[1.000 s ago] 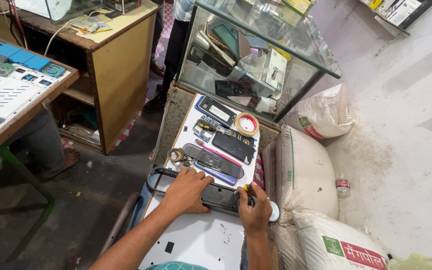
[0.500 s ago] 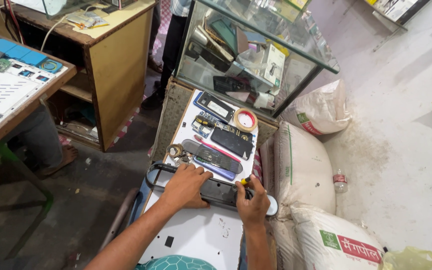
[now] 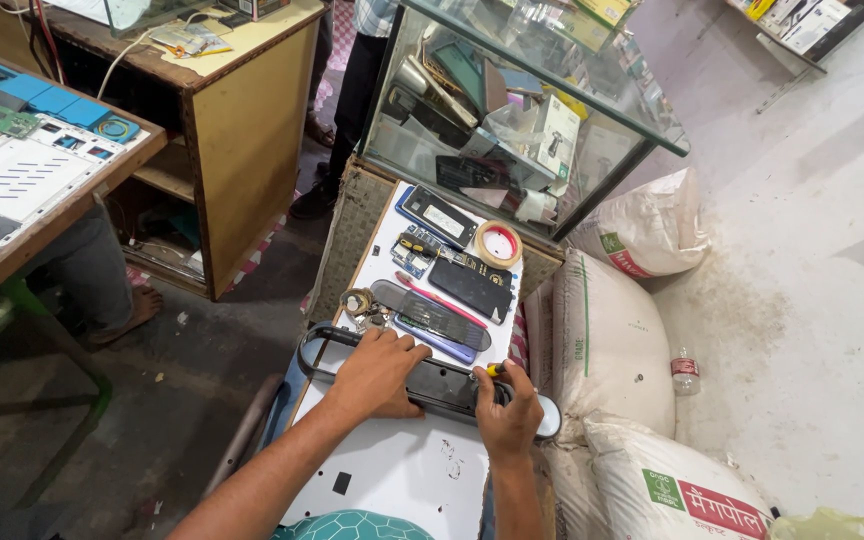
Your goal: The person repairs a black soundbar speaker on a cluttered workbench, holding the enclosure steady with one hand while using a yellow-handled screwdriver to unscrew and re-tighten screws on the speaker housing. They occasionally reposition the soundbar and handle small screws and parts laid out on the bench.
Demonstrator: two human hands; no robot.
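- Left hand (image 3: 377, 372): palm down, fingers spread, pressing flat on a long black device housing (image 3: 422, 378) that lies across the white board (image 3: 402, 470).
- Right hand (image 3: 508, 412): fist closed around a yellow-handled screwdriver (image 3: 493, 370), tip at the housing's right part.
- Housing: near edge of the parts pile, its left end a rounded loop, a pale round end showing right of the fist.
- Just beyond the hands: dark phone bodies (image 3: 472, 288), small circuit board (image 3: 414, 256), roll of tape (image 3: 499, 243).
- Further out: glass display case (image 3: 512, 110), white sacks (image 3: 607, 340) on the right, wooden desk (image 3: 242, 110) on the left.
- Another person's legs (image 3: 347, 110) stand by the case.
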